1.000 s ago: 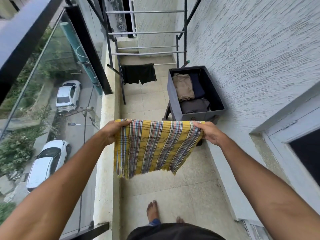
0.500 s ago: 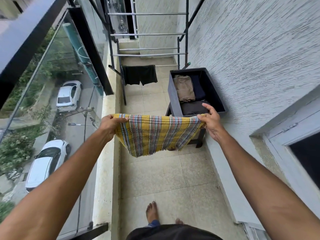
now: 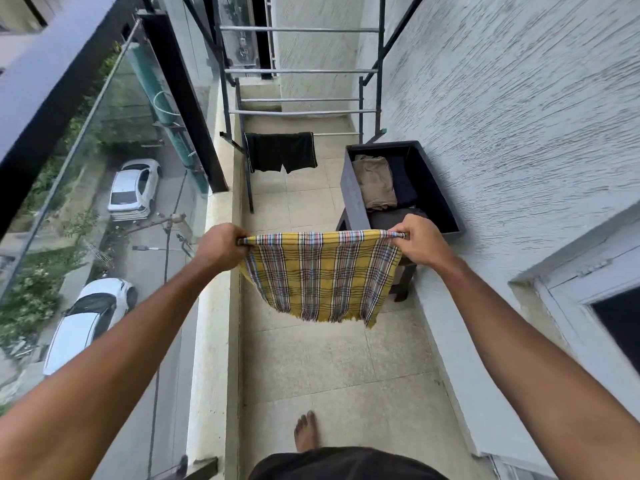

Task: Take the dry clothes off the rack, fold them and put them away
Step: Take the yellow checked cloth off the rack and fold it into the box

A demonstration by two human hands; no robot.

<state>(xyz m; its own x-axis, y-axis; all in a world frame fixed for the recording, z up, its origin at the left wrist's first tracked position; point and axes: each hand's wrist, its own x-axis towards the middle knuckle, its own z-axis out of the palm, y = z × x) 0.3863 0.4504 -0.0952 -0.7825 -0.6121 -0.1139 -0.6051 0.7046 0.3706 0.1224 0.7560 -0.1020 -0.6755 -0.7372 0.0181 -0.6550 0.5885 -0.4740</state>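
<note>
While black shorts (image 3: 281, 151) hang on the rack (image 3: 298, 112), the left hand (image 3: 221, 249) and right hand (image 3: 417, 242) each pinch a top corner of the yellow checked cloth (image 3: 322, 275).

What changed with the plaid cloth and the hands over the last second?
Both hands stayed on the yellow plaid cloth; nothing was let go. Half a second ago the right hand had its fingers open at the corner; now it pinches shut. The left hand stayed clamped. The cloth hangs shorter than a second ago. Black shorts on the rack and the folded clothes in the bin are unchanged.
</note>
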